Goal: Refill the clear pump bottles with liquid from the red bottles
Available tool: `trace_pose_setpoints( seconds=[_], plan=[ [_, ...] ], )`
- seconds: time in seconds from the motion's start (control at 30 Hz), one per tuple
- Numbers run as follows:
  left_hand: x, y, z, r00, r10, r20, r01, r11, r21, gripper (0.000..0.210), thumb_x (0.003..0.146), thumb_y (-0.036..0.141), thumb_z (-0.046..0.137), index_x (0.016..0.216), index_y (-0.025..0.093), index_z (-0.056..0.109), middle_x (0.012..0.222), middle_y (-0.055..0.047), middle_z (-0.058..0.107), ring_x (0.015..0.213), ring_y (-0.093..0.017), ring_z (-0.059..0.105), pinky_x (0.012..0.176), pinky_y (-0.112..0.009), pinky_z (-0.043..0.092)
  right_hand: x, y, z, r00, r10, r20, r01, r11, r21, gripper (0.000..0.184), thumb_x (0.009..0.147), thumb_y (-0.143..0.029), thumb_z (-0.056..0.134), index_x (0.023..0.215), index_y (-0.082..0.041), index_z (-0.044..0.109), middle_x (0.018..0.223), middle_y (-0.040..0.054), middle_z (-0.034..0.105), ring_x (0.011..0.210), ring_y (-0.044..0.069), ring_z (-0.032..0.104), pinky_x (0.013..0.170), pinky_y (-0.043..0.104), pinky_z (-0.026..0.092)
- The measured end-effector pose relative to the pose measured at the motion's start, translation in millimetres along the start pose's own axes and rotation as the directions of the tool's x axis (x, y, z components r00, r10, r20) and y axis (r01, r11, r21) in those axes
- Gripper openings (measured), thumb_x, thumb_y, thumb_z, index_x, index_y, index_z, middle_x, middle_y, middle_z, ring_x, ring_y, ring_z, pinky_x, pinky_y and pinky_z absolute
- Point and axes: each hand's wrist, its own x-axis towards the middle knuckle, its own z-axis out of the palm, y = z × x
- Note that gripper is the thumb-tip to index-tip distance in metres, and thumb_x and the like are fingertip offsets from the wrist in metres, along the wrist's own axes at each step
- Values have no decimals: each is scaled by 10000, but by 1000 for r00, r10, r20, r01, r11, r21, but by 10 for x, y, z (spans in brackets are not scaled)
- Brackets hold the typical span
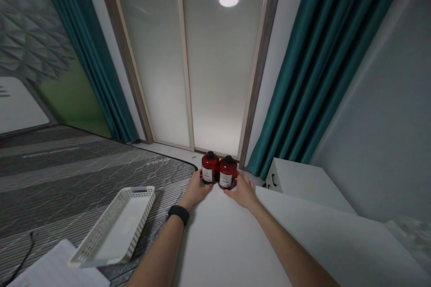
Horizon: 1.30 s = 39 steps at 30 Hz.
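Note:
Two dark red bottles with black caps and white labels stand upright side by side at the far end of a white tabletop. My left hand, with a black watch on its wrist, grips the left red bottle from its outer side. Around the outer side of the right red bottle my right hand is closed, thumb at the front. The two bottles appear to touch. The fingers behind each bottle are partly hidden.
Left of the tabletop, a white perforated basket rests on a grey patterned bed cover, beside white paper. A white cabinet stands at the right. Teal curtains flank a frosted sliding door ahead.

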Motion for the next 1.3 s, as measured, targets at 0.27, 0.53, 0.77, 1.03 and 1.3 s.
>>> trace_pose_setpoints(
  seconds=[0.27,0.53,0.77,1.03,1.3],
  plan=[
    [-20,24,-9,998,-59,-23,58,998,-28,442,654,119,736,1077,125,608,1078,-95,656,1015,-266,614,942,-418,479,-12,20,-31,1000,17,4,-17,999,36,881,740,-363,756,1482,-227,302,1333,110,620,1272,319,496,980,399,337],
    [-47,2,13,994,-100,-35,98,992,-76,477,665,186,776,1093,119,576,1066,-98,664,997,-261,632,930,-418,498,-25,-11,-26,1000,11,15,-12,1000,26,724,761,-353,734,1400,-233,414,1311,108,633,1278,329,483,991,413,323],
    [-44,-21,19,994,-98,-41,93,990,-107,468,665,183,782,1078,117,574,1053,-99,659,972,-250,626,911,-415,504,-9,-9,-42,1000,14,23,-15,1000,22,670,747,-346,752,1339,-213,466,1252,109,659,1253,327,507,974,414,342],
    [-50,-40,15,994,-107,-27,103,986,-132,490,662,193,793,1097,123,577,1073,-101,670,1000,-257,637,924,-412,503,-35,-12,-18,1000,-4,11,4,1000,16,625,766,-334,729,1324,-212,476,1280,120,638,1276,336,493,975,414,348],
    [-56,-54,29,994,-110,-29,106,987,-118,508,659,162,770,1122,119,567,1118,-116,652,1041,-267,622,970,-431,481,-52,10,-1,1000,6,5,-6,999,39,858,771,-335,722,1495,-228,275,1368,113,594,1306,330,474,1005,418,333]
  ],
)
